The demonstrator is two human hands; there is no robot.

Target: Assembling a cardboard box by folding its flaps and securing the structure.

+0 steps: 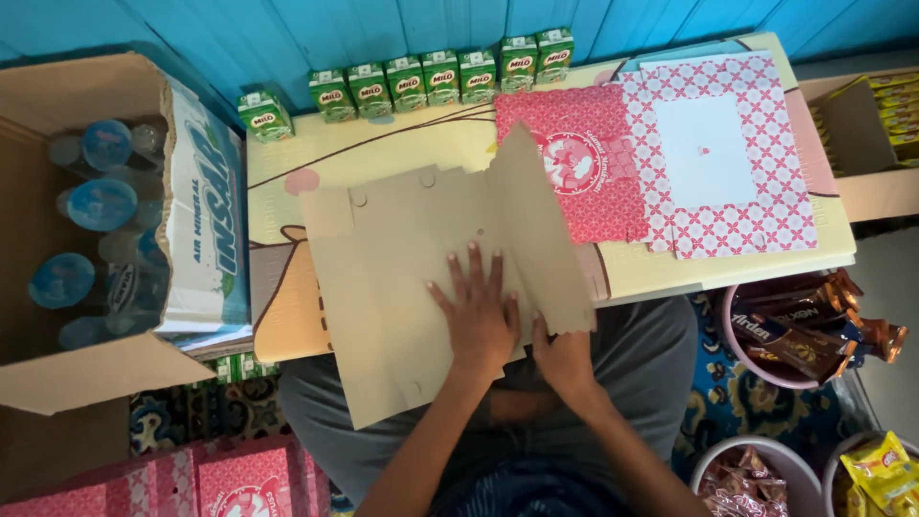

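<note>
The left hand point(479, 321) lies flat, fingers spread, pressing the unfolded cardboard box blank point(412, 287) onto the tabletop point(383, 144) edge. The right hand point(563, 356) pinches the blank's raised flap point(541, 239), folding it upward.

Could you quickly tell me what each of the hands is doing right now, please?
Left hand: open, pressed flat on the unfolded cardboard box blank.
Right hand: gripping the blank's raised right flap.

The raised flap of the flat tan cardboard sheet point(431, 258) is covering the right hand's point(563, 356) fingertips and part of the red patterned box blank point(584, 163). The frame's edges are cutting off the open brown carton of water bottles point(57, 373) and the yellow snack packets point(885, 469).
</note>
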